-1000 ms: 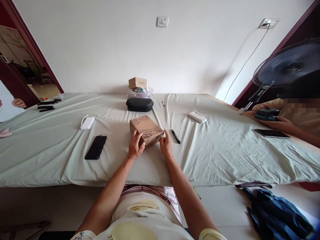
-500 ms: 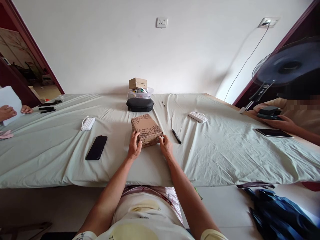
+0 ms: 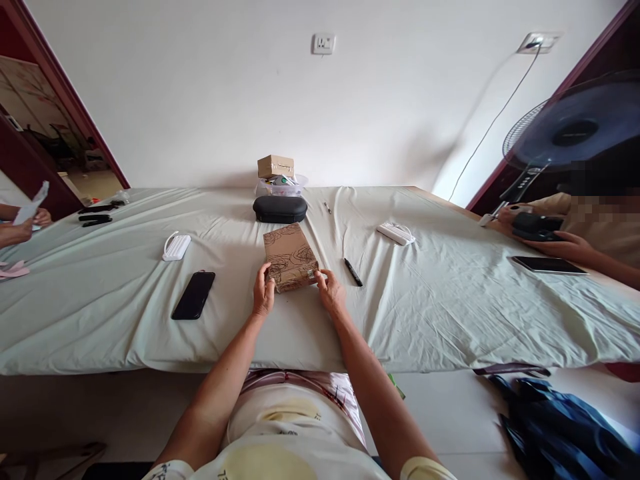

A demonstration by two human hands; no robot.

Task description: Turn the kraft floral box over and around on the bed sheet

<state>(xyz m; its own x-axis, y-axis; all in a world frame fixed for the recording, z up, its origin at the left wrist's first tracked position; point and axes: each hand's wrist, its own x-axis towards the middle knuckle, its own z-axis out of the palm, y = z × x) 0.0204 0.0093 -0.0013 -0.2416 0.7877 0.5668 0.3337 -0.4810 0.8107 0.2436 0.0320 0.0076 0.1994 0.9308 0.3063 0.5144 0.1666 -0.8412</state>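
A brown cardboard box [image 3: 290, 250] with black scribbled swirls lies on the cloth-covered table in front of me. My left hand [image 3: 263, 290] grips its near left corner, thumb on the near side. At the near right corner, the fingers and thumb of my right hand [image 3: 330, 291] are closed on the box. A small pale patch shows on the box beside my right fingertips. Right of the box lies a black marker pen [image 3: 353, 272]. Behind the box sits a black zip case [image 3: 280, 209].
A black phone [image 3: 194, 295] and a white power bank [image 3: 177, 247] lie to the left. Another white power bank [image 3: 396, 233] and a tablet [image 3: 549, 265] are on the right. A plastic tub [image 3: 281, 189] carries a small carton [image 3: 276, 165]. People sit at both ends; a fan [image 3: 575, 133] stands right.
The box has turned slightly and tipped so that its near side shows differently, with both hands still on it. At far left, the other person's white sheet has moved lower and folded.
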